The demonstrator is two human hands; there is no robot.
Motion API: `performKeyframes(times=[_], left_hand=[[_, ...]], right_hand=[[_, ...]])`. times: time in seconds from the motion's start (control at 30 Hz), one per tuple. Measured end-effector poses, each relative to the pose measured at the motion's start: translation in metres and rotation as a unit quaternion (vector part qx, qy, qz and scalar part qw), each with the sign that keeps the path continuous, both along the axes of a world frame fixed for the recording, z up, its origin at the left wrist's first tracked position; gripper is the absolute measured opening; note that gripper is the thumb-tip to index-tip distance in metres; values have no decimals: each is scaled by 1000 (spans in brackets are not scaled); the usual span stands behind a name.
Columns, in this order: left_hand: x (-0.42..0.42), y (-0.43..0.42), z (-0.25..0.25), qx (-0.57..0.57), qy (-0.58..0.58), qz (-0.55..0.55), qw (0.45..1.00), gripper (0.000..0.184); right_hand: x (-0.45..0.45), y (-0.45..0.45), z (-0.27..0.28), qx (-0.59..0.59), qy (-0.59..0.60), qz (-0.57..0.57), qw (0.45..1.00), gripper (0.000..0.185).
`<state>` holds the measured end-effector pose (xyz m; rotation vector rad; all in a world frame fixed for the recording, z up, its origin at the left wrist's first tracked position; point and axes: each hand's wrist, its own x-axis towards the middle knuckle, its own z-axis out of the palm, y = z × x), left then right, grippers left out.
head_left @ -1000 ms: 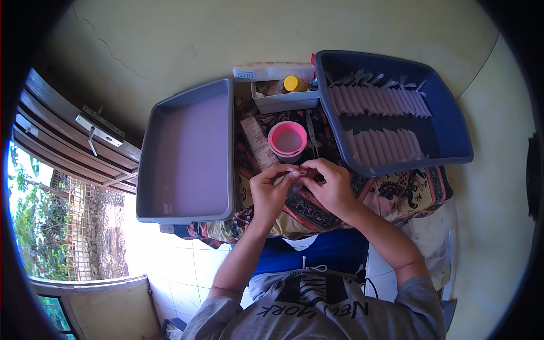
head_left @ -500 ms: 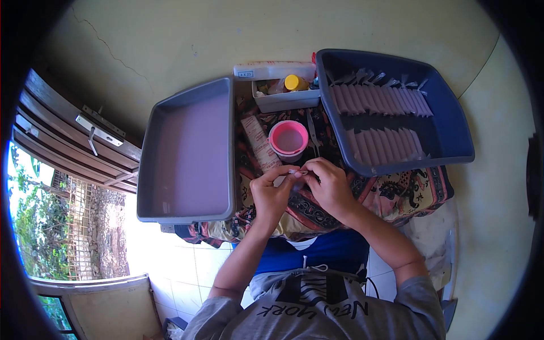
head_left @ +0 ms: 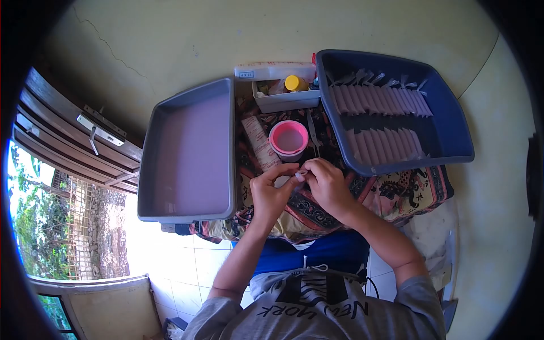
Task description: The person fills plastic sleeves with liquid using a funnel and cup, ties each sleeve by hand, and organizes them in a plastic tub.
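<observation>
Just below the pink-rimmed cup point(head_left: 289, 138), my left hand point(head_left: 271, 188) and my right hand point(head_left: 327, 186) meet at their fingertips. Both pinch a small, pale, thin piece that looks like plastic point(head_left: 302, 175); its lower part is mostly hidden by the fingers. The cup holds pale purple liquid. A pair of scissors point(head_left: 313, 133) lies to its right, and a printed plastic packet point(head_left: 259, 141) to its left. The large grey tub point(head_left: 231, 170) at the left holds the same coloured liquid.
A blue-grey tub point(head_left: 453, 136) at the right holds two rows of filled, tied plastic tubes point(head_left: 379, 101). Behind the cup stands a grey box point(head_left: 288, 102) with a yellow-capped container point(head_left: 292, 83), beside a plastic roll point(head_left: 272, 71). Patterned cloth point(head_left: 391, 195) covers the table.
The fingertips have shifted slightly around the small piece, and my left fingers have turned a little. The tubs and cup look unchanged.
</observation>
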<state>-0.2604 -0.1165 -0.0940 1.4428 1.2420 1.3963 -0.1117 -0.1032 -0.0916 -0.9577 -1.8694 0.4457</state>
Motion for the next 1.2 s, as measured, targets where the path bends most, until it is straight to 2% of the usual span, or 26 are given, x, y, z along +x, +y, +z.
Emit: performKeyframes(times=[0.17,0.37,0.47,0.53,0.77,0.87,0.97,1.03,1.2], left_hand=[[0,1,4,0,-16,3,1000,17],[-1,2,2,-9,20,3,1000,17],[-1,3,-3,27,14,-7,1000,15],[-2,4,-6,-31,-83,-20,996,12],[-4,5,3,-113,-148,-36,982,11],[-3,7,4,-97,-147,-29,984,9],[-3,8,7,-103,-194,-46,975,7],[-5,7,12,-122,-264,-78,953,6],[-3,12,-2,-104,-314,-62,942,6]], right_hand=[[0,1,-1,0,4,0,1000,13],[1,1,-1,-1,-3,-6,1000,13],[0,-1,1,5,-8,-4,1000,15],[-4,-3,4,92,24,-23,995,17],[3,-3,4,157,-31,9,987,24],[2,-2,6,127,-48,-2,991,25],[1,-2,16,106,-65,-2,992,22],[2,0,20,75,-85,44,993,19],[12,5,25,12,-134,117,984,12]])
